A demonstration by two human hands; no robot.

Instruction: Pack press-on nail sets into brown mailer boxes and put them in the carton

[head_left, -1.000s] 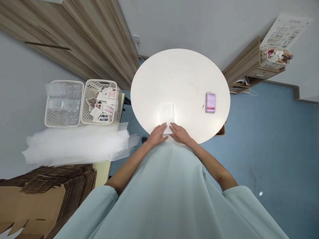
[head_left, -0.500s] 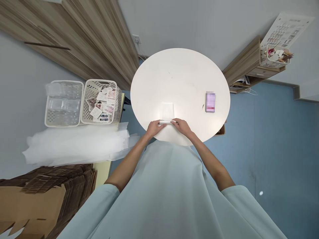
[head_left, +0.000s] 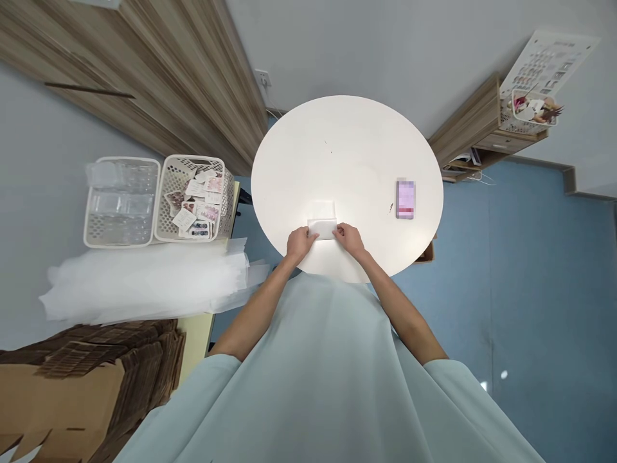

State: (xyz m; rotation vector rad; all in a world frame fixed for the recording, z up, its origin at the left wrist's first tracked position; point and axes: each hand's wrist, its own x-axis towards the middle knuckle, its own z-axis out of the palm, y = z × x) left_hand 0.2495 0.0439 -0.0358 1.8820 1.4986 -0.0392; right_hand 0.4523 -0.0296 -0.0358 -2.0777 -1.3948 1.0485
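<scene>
On the white oval table [head_left: 366, 141], a small folded packet of thin white foam-like sheet [head_left: 322, 229] lies close to its near edge. Pinched at its left edge by my left hand [head_left: 299, 244], the packet is gripped at the right edge by the fingers of my right hand [head_left: 350, 240]. A loose flap of the same white sheet stretches out flat beyond it. Whatever may be inside the wrapping is hidden. Farther right on the table rests a phone [head_left: 405, 199] with a blurred pinkish screen.
To the left stand a basket of clear plastic boxes [head_left: 123, 204] and a basket of printed cards [head_left: 197, 218]. Nearer are stacked white sheets [head_left: 144, 283] and flattened cardboard boxes [head_left: 96, 379]. At right, a shelf [head_left: 482, 128] carries another basket [head_left: 530, 116].
The white roll between my hands has been turned over and now lies flatter and wider, covering more of the loose flap. Both hands stay at its ends.
</scene>
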